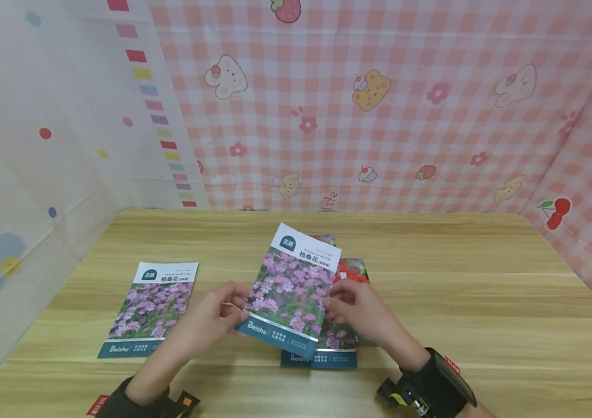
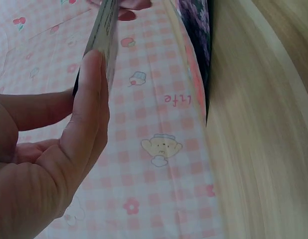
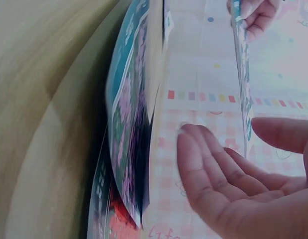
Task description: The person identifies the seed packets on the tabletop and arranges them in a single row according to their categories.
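My left hand (image 1: 215,322) pinches the lower left edge of a purple-flower seed packet (image 1: 296,284), which is raised and tilted above the table. The left wrist view shows thumb and fingers on either side of its thin edge. At the packet's right edge is my right hand (image 1: 361,305). In the right wrist view its fingers (image 3: 194,154) are spread away from the packet, while the thumb is close to it; contact is unclear. Beneath the raised packet lie another purple-flower packet (image 1: 340,342) and a red-flower packet (image 1: 353,270), both partly hidden.
A separate purple-flower packet (image 1: 152,307) lies at the left of the wooden table (image 1: 463,278). Behind the table hangs a pink checked cloth (image 1: 405,133), with a white patterned cloth (image 1: 76,87) at the left.
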Demonstrator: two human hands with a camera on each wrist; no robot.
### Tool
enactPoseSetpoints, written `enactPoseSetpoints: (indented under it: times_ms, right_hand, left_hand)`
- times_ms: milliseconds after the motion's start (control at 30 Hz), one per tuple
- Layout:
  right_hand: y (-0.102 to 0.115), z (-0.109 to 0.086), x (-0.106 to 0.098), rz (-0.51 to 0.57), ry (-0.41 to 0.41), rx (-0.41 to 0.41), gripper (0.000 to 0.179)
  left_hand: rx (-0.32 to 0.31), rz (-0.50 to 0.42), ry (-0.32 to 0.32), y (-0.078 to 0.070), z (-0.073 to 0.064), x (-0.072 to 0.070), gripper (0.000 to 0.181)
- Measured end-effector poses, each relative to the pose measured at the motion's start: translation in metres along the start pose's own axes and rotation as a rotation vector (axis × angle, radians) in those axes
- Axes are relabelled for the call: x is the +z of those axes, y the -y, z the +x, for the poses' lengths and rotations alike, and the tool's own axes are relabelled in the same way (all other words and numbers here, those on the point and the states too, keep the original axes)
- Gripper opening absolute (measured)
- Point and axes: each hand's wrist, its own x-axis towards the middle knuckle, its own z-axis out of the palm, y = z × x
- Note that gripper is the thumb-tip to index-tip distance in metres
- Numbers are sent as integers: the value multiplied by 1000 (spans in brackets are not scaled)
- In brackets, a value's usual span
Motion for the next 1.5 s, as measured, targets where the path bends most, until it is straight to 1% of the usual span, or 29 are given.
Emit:
enactPoseSetpoints:
  times_ms: [100, 200, 300, 433, 500, 667, 800, 1033, 1167, 1267, 1400, 1500]
  right_hand:
    - [0, 1, 0, 107, -16, 23, 17]
    - [0, 3, 1, 208, -28, 46, 14]
    - [0, 4, 1, 283, -35, 68, 14]
    - [1, 5, 0, 335, -29, 73, 13]
    - [1, 4, 0, 347, -26, 74, 12]
    - [1, 4, 0, 339, -22, 72, 12]
    - [2, 4, 1, 327, -15, 77, 11]
    - [4, 3, 1, 336, 5, 70, 14]
    - [5, 2, 2, 314, 29, 57, 17]
    - [5, 2, 2, 269, 48, 44, 21]
    - [4, 1, 2, 179, 89, 6, 24]
    - [4, -1, 4, 110, 127, -28, 21]
  left_hand:
    - [34, 36, 29, 2, 0, 2, 30]
    - [51, 66, 64, 2, 0, 4, 34]
    - [39, 75, 87, 1, 0, 6, 40]
    - [6, 92, 85, -2, 1, 10, 44]
    - [3, 96, 82, -2, 1, 11, 47]
    - [18, 100, 75, -4, 0, 11, 54]
    - [21, 99, 67, -4, 0, 11, 55]
    - [1, 52, 48, -4, -1, 9, 52]
    - [-11, 36, 45, -4, -1, 5, 48]
    - [-21, 30, 54, -5, -2, 0, 43]
    - [-35, 34, 63, -6, -3, -10, 37]
    - [-52, 68, 48, -6, -5, -16, 35]
